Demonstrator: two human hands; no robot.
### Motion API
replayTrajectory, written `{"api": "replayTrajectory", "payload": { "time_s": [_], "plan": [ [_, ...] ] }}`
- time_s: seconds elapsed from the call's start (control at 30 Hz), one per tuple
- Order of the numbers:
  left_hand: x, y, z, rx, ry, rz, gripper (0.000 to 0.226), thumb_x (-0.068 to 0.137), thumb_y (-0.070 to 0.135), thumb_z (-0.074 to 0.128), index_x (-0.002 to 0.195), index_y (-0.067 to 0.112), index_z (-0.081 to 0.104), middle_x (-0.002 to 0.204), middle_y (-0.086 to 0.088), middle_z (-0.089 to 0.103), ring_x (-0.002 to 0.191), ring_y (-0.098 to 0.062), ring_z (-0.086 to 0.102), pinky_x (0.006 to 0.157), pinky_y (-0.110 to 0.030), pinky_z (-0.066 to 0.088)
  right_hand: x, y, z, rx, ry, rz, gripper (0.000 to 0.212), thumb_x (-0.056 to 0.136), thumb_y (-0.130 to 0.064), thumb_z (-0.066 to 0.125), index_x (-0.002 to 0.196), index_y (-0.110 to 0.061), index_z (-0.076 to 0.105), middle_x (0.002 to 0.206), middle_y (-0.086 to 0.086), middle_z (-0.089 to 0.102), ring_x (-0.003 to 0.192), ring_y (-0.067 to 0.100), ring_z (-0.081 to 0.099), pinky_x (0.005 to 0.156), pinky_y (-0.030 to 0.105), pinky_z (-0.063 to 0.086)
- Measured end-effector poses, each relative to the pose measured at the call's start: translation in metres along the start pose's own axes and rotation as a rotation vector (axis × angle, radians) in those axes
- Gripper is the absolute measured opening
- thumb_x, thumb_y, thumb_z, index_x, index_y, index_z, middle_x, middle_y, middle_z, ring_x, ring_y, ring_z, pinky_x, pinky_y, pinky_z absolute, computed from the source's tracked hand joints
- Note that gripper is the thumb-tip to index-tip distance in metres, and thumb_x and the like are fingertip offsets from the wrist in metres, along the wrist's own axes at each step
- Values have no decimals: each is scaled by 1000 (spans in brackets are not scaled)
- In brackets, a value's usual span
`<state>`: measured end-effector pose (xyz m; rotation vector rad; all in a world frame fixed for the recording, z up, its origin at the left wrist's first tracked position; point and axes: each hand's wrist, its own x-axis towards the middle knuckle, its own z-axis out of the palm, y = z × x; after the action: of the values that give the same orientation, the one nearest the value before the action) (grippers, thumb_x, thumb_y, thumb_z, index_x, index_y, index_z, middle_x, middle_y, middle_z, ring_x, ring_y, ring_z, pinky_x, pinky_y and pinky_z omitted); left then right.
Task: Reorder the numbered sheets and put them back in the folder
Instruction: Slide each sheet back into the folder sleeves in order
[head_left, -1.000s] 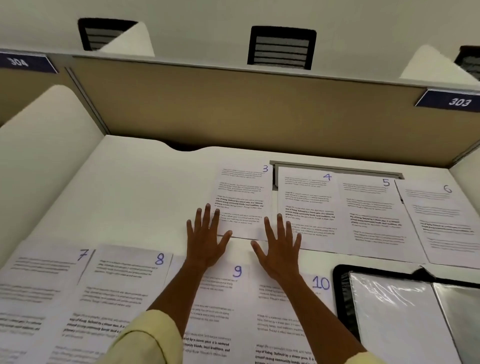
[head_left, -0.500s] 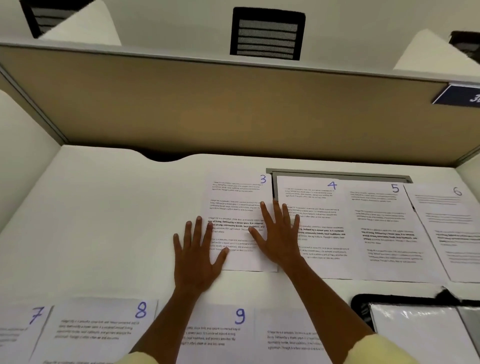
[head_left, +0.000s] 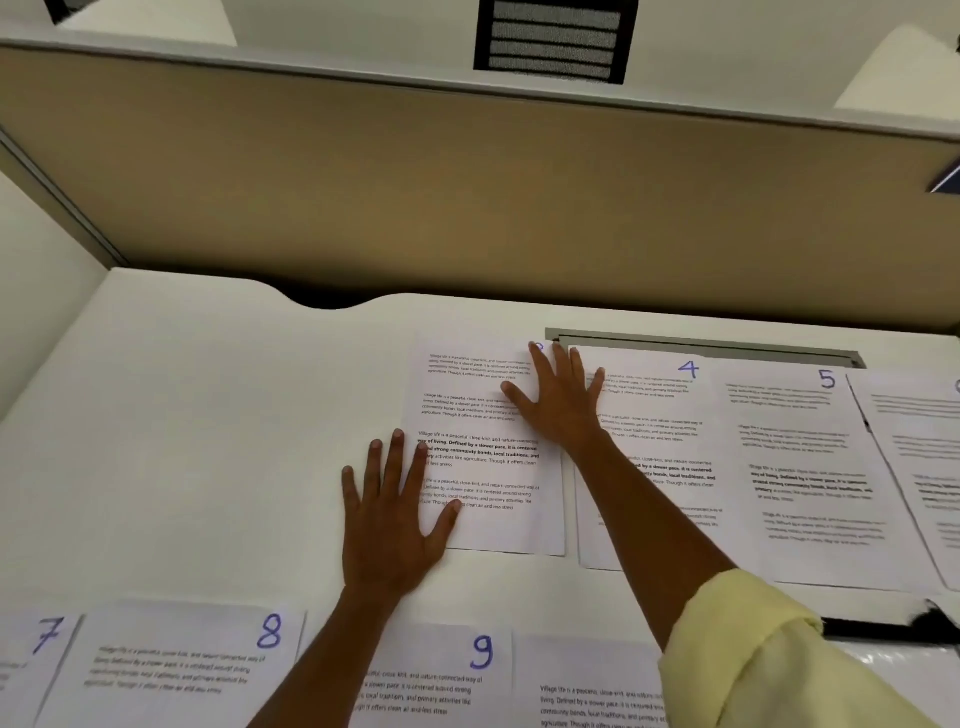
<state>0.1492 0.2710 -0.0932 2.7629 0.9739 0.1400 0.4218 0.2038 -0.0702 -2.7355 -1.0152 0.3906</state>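
Numbered printed sheets lie on the white desk (head_left: 208, 415). Sheet 3 (head_left: 493, 478) is at the middle of the far row; sheet 4 (head_left: 670, 415), sheet 5 (head_left: 810, 467) and another sheet (head_left: 919, 467) run to its right. My left hand (head_left: 389, 514) lies flat with spread fingers on sheet 3's lower left edge and the desk. Flat on sheet 3's top right corner is my right hand (head_left: 558, 400), covering its number and reaching onto sheet 4. Sheets 7 (head_left: 36, 654), 8 (head_left: 182, 660), 9 (head_left: 441, 675) and one more sheet (head_left: 587, 691) form the near row. The black folder (head_left: 893, 631) shows at the lower right.
A tan partition panel (head_left: 467, 182) closes the desk's far side, with a white side wall (head_left: 36, 249) on the left. A grey cable tray slot (head_left: 701, 348) sits behind sheet 4. A dark cutout (head_left: 327, 299) notches the desk's back edge.
Both hands have slid forward up the desk onto sheet 3, the right one reaching its top right corner. The view has shifted forward, cropping the near row and folder.
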Motion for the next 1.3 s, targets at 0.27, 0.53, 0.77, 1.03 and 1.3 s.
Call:
{"api": "replayTrajectory", "payload": {
  "time_s": [0.27,0.53,0.77,1.03,1.3],
  "plan": [
    [0,0,-2,-22,11,-6,83,91,69,38,157,24,18,166,-1,3,153,-24,0,119,-59,11,11,-4,-1,179,45,35,88,90,-68,54,159,-33,12,164,9,19,154,27,8,120,59,-1],
    [-1,0,-2,-12,19,-8,82,91,70,35,157,25,18,166,-1,3,153,-24,0,120,-58,10,10,5,-7,285,141,50,84,90,-56,63,158,-27,23,147,11,44,140,29,37,122,52,9],
    [0,0,-1,-23,21,-4,82,91,70,38,157,24,19,166,-1,5,153,-25,3,119,-59,12,3,1,-1,87,97,-30,83,95,-64,46,160,-28,9,164,10,24,154,32,9,121,57,-1],
    [0,0,-1,-12,8,-11,83,91,71,34,157,25,17,166,-1,2,153,-24,0,120,-58,11,3,-1,-3,277,108,36,90,91,-54,63,160,-27,13,164,8,26,154,30,10,121,54,-1],
    [1,0,0,-31,12,-11,83,91,71,33,157,25,18,166,0,3,153,-24,1,120,-58,11,5,3,4,498,229,-19,89,86,-39,75,158,-22,25,152,8,46,141,29,40,122,52,18]
  ]
}}
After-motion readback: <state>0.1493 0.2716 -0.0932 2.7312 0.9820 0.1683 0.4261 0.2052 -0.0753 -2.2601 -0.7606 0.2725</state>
